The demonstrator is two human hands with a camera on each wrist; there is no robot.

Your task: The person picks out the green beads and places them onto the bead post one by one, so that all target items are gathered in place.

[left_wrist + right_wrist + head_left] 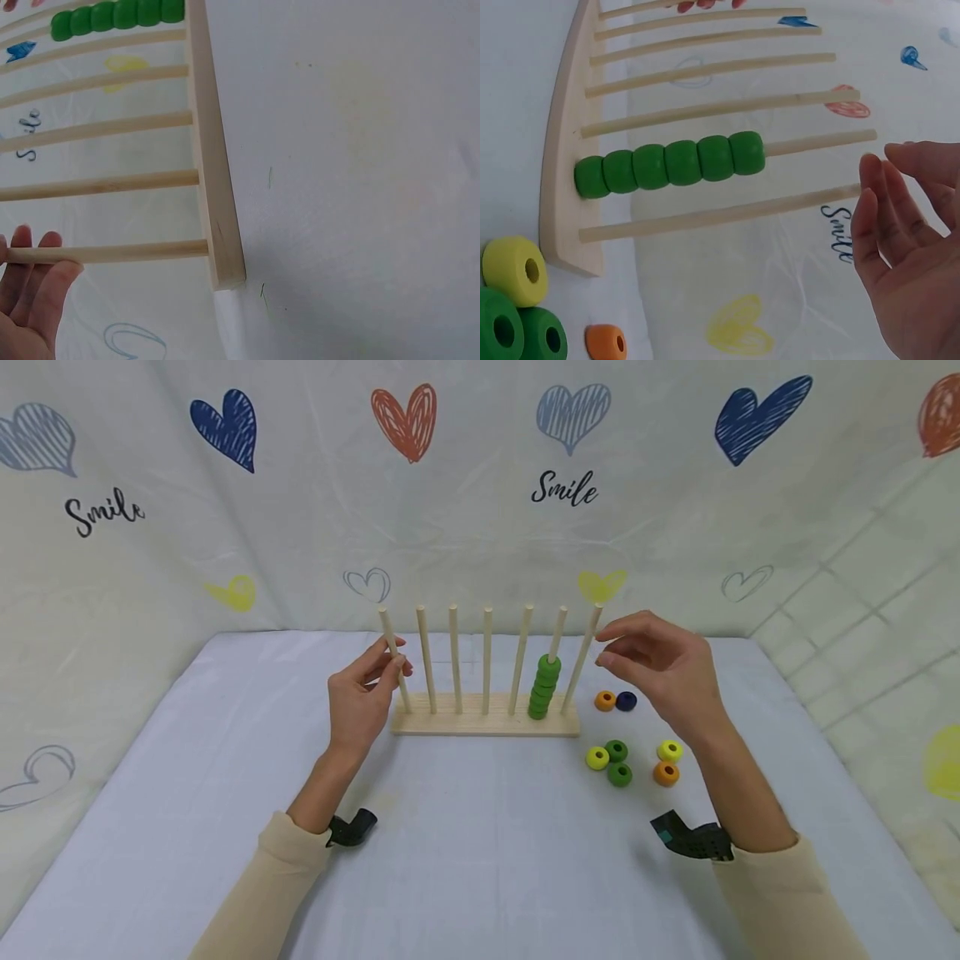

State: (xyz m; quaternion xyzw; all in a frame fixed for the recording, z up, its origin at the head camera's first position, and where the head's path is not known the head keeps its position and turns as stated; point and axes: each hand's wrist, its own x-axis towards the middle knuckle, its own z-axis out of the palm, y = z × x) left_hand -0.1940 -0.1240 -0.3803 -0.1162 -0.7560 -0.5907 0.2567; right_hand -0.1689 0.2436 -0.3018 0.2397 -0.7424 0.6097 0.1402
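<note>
A wooden peg rack with several upright rods stands on the table. Several green beads are stacked on its second rod from the right, reaching about halfway up. My left hand pinches the leftmost rod between thumb and fingers. Beside the upper end of the rightmost rod is my right hand, fingers loosely bent and nothing between them. Whether its fingertips touch that rod I cannot tell. The other rods, such as the middle rod, carry no beads.
Loose beads lie right of the rack: an orange bead beside a dark blue bead, a yellow bead with two green ones, and another yellow bead above an orange one. A printed cloth hangs behind the table.
</note>
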